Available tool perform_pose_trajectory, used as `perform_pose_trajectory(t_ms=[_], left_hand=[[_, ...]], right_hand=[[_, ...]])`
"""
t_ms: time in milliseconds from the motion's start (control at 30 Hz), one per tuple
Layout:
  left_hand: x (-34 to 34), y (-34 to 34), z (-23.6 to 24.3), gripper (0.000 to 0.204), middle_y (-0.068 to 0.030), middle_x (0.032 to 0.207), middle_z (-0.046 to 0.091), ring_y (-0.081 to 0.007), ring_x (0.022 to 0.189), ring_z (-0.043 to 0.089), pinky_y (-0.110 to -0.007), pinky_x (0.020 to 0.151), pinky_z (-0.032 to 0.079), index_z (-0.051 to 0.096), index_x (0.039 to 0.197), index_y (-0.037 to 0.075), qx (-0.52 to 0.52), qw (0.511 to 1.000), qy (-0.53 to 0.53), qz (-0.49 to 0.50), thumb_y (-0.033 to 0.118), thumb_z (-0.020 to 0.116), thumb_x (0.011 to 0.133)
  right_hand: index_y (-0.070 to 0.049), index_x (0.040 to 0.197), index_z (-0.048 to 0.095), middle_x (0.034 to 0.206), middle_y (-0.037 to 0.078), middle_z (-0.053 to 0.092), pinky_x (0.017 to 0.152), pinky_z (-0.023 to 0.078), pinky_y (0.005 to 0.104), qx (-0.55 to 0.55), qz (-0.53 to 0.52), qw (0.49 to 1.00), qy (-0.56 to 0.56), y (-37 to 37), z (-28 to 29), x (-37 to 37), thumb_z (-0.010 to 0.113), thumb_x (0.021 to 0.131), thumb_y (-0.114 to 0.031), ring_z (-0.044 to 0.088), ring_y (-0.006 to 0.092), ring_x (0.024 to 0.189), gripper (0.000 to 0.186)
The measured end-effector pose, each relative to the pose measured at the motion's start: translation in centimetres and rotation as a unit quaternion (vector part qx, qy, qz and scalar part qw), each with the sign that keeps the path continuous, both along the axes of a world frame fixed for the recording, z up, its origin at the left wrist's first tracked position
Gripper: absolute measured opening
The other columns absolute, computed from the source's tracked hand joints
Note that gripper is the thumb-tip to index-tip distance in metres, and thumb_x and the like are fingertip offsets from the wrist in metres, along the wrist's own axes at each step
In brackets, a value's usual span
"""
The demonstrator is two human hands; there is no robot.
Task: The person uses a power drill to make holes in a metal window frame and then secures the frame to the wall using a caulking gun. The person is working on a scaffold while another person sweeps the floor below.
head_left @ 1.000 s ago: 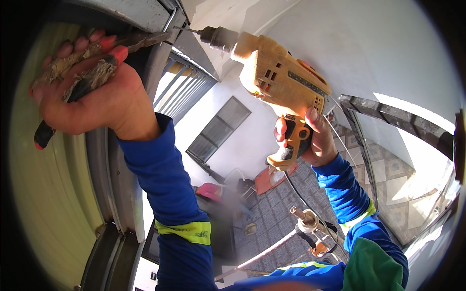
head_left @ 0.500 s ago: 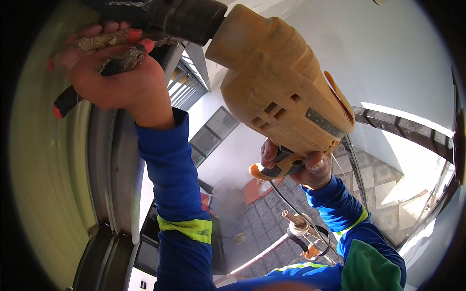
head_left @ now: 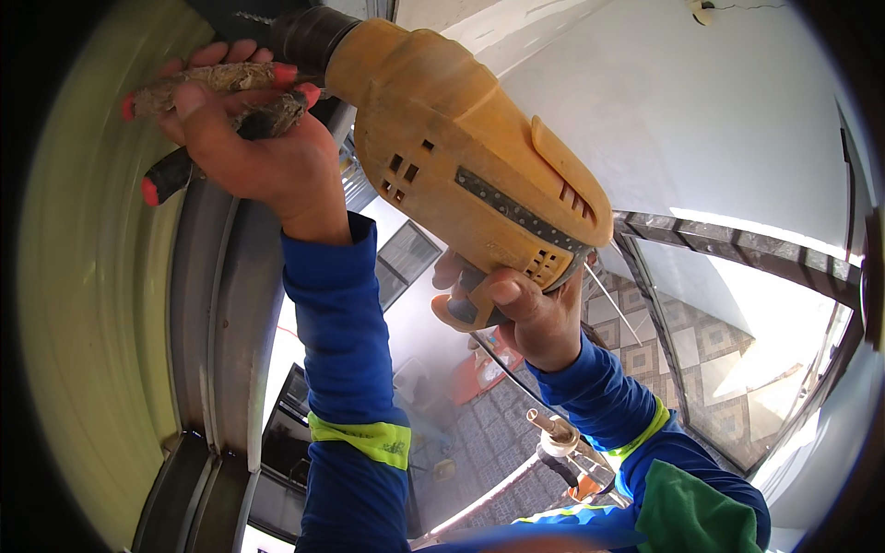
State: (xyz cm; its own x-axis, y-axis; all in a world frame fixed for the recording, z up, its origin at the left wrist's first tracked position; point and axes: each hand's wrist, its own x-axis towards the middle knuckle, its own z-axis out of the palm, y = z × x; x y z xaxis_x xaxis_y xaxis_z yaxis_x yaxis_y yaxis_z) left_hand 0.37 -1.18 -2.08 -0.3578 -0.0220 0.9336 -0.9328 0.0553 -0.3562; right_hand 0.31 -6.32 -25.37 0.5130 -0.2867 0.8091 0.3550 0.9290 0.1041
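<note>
Drill — axis upper-left, chuck up | right hand grip clamped on handle

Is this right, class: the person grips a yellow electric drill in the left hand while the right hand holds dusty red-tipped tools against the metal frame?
Not quite: the hands are swapped. In the head view, the right hand grips the yellow drill, and the left hand holds the dusty red-tipped tools against the metal frame.

Sunlight is pouring across a plain white wall, while a patterned tile floor is lying far below beside a dark-framed window and grey metal rails.
</note>
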Motion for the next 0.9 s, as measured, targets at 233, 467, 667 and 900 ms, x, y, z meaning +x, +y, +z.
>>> perform_pose_trajectory(t_ms=[233,467,667,900], left_hand=[[0.5,0.6,0.5,0.046,-0.0152,0.108,0.060,-0.0230,0.083,0.064,-0.037,0.080,0.056,0.061,0.096,-0.007,0.017,0.994,-0.085,0.062,0.038,0.050,0.097],[0.6,0.3,0.8,0.047,-0.0158,0.102,0.059,-0.0261,0.075,0.064,-0.040,0.071,0.059,0.062,0.076,-0.003,0.015,0.999,-0.042,-0.010,0.037,0.048,0.095],[0.2,0.5,1.4,0.045,-0.0159,0.087,0.063,-0.0292,0.067,0.063,-0.043,0.064,0.059,0.056,0.102,0.000,0.017,0.996,-0.076,0.051,0.043,0.051,0.091],[0.0,1.5,3.0,0.045,-0.0183,0.086,0.063,-0.0309,0.061,0.062,-0.046,0.061,0.059,0.056,0.097,0.000,0.040,0.994,-0.093,0.052,0.043,0.050,0.086]], right_hand=[[0.007,0.121,0.063,0.098,0.021,0.074,0.073,0.065,0.0386,-0.022,-0.043,0.999,0.005,0.1,-1.2,0.6,0.090,0.081,-0.028,0.076,0.0275,0.088,0.059],[0.005,0.120,0.061,0.099,0.018,0.072,0.077,0.063,0.0383,-0.035,-0.042,0.997,0.047,0.6,-6.8,2.2,0.084,0.084,-0.048,0.073,0.0252,0.090,0.068],[0.004,0.119,0.059,0.091,0.014,0.067,0.070,0.057,0.0339,-0.092,0.082,0.983,0.137,1.3,-8.5,5.8,0.065,0.094,-0.063,0.066,0.0221,0.079,0.072],[-0.002,0.129,0.058,0.095,0.013,0.071,0.068,0.059,0.0326,-0.054,0.223,0.970,0.078,2.8,-8.1,8.8,0.068,0.098,-0.039,0.072,0.0211,0.085,0.049]])
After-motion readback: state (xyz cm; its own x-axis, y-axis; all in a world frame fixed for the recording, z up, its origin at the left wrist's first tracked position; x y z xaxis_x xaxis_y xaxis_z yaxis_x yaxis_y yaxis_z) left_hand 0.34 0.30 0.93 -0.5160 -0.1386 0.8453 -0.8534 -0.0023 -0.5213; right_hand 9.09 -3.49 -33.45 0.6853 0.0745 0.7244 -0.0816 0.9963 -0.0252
